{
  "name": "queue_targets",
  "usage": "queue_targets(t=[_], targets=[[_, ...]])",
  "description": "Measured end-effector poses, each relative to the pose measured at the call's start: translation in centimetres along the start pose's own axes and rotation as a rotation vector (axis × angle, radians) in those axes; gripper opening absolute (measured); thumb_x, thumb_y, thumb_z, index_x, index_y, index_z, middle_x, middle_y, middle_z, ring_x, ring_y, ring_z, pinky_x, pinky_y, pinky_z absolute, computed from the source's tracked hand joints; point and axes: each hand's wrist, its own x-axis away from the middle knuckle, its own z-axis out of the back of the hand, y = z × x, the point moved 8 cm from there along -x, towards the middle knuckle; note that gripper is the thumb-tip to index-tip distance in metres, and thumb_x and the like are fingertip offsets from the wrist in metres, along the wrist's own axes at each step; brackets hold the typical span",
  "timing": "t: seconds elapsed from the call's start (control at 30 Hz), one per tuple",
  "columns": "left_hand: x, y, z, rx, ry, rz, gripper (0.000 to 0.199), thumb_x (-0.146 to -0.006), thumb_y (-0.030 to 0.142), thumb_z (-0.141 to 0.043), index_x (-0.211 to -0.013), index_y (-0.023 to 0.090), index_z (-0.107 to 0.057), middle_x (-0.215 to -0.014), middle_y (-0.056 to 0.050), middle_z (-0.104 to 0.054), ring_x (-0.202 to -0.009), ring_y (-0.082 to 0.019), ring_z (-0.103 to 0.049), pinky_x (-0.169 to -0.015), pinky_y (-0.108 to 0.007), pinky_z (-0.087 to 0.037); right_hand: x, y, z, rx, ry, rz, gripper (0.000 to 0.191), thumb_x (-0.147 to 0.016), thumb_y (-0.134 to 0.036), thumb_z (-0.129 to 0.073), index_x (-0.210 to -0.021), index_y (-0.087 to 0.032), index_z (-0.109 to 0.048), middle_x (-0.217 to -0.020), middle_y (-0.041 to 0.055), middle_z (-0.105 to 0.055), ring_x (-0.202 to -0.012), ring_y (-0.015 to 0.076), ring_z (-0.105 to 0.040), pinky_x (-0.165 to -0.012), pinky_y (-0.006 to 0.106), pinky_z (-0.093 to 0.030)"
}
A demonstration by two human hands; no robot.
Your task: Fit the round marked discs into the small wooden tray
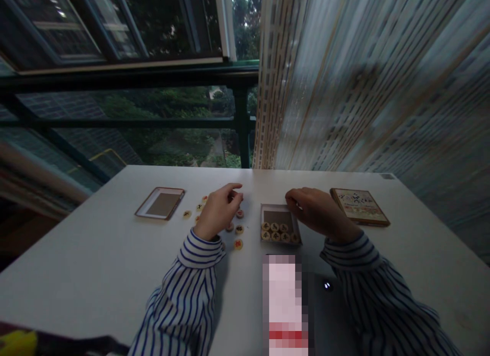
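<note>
Round wooden Chinese chess pieces (238, 244), marked with red or dark characters, lie scattered on the white table (95, 274). Over them hovers my left hand (220, 208), fingers loosely curled, thumb and forefinger apart, with no piece visible between them. To its right is a shallow open box (268, 207), where more pieces (275, 236) sit in two rows along the near side. At the box's far right corner is my right hand (312, 208), fingers bent together and pointing down-left. Its fingertips are partly hidden, so whatever they pinch does not show.
A shallow tray or lid (161, 203) lies at the left, and a printed flat box (360, 206) at the right. Nearer me are a phone (285, 300) with a blurred-out screen and a dark flat object (333, 315). A railing (241, 121) and curtain (306, 91) stand behind the table.
</note>
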Motion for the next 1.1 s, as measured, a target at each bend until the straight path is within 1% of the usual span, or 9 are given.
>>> queue_targets(t=[0.1,0.33,0.43,0.53,0.63,0.77,0.9,1.1], targets=[[0.5,-0.4,1.3,0.034,0.068,0.004,0.032,-0.079,0.033,-0.049,-0.105,0.018,-0.058,-0.075,-0.003,-0.066,-0.063,-0.014,-0.062,-0.061,-0.025,-0.047,0.1,-0.2,0.8,-0.009,0.055,-0.001,0.020,-0.086,-0.022,-0.038,-0.082,-0.017,-0.057,-0.074,0.0049,-0.062,-0.070,0.0159,-0.053,-0.064,0.027,-0.031],[2.7,-2.0,4.6,0.151,0.268,0.085,0.034,-0.075,0.039,-0.054,-0.100,0.016,-0.059,-0.075,-0.004,-0.065,-0.062,-0.014,-0.060,-0.057,-0.025,-0.047,0.1,-1.1,2.3,-0.053,0.143,-0.038,0.022,-0.086,-0.022,-0.038,-0.083,-0.016,-0.059,-0.076,0.0059,-0.063,-0.073,0.0164,-0.055,-0.069,0.027,-0.034],[3.7,-3.0,5.5,0.187,0.304,0.104,0.035,-0.075,0.039,-0.055,-0.100,0.015,-0.059,-0.076,-0.004,-0.065,-0.063,-0.015,-0.060,-0.057,-0.025,-0.048,0.2,-1.5,2.7,-0.079,0.171,-0.032,0.022,-0.086,-0.022,-0.039,-0.085,-0.014,-0.061,-0.077,0.0071,-0.063,-0.075,0.0168,-0.056,-0.070,0.028,-0.036],[4.5,-4.1,6.5,0.170,0.331,0.119,0.035,-0.075,0.038,-0.056,-0.100,0.015,-0.059,-0.079,-0.005,-0.065,-0.066,-0.015,-0.061,-0.060,-0.026,-0.049,0.3,-1.9,2.7,-0.101,0.205,-0.009,0.022,-0.086,-0.022,-0.041,-0.088,-0.014,-0.061,-0.079,0.0076,-0.064,-0.076,0.0171,-0.057,-0.071,0.028,-0.039],[5.2,-5.3,7.8,0.157,0.358,0.149,0.034,-0.075,0.038,-0.055,-0.100,0.014,-0.059,-0.079,-0.005,-0.065,-0.064,-0.014,-0.061,-0.059,-0.026,-0.049,0.3,-2.3,2.7,-0.117,0.233,0.010,0.022,-0.085,-0.022,-0.042,-0.090,-0.014,-0.061,-0.083,0.0081,-0.065,-0.079,0.0179,-0.057,-0.072,0.029,-0.040],[6.0,-6.9,9.4,0.159,0.425,0.183,0.034,-0.075,0.036,-0.056,-0.099,0.014,-0.059,-0.079,-0.004,-0.064,-0.063,-0.014,-0.061,-0.059,-0.026,-0.050,0.1,-3.2,2.6,-0.124,0.240,0.046,0.021,-0.085,-0.022,-0.043,-0.090,-0.013,-0.061,-0.084,0.0082,-0.065,-0.080,0.0186,-0.058,-0.072,0.030,-0.041],[6.6,-8.1,10.2,0.201,0.473,0.212,0.032,-0.074,0.034,-0.056,-0.097,0.013,-0.059,-0.078,-0.005,-0.065,-0.063,-0.014,-0.061,-0.058,-0.025,-0.050,-0.4,-4.2,2.5,-0.107,0.211,0.073,0.020,-0.085,-0.022,-0.044,-0.091,-0.014,-0.061,-0.085,0.0079,-0.065,-0.080,0.0187,-0.058,-0.071,0.030,-0.041],[7.1,-9.0,10.6,0.214,0.502,0.234,0.030,-0.075,0.033,-0.054,-0.095,0.012,-0.060,-0.079,-0.006,-0.065,-0.062,-0.013,-0.061,-0.059,-0.025,-0.050,-0.9,-5.4,2.6,-0.090,0.185,0.106,0.019,-0.084,-0.021,-0.044,-0.090,-0.014,-0.061,-0.086,0.0080,-0.066,-0.081,0.0185,-0.058,-0.071,0.030,-0.040]])
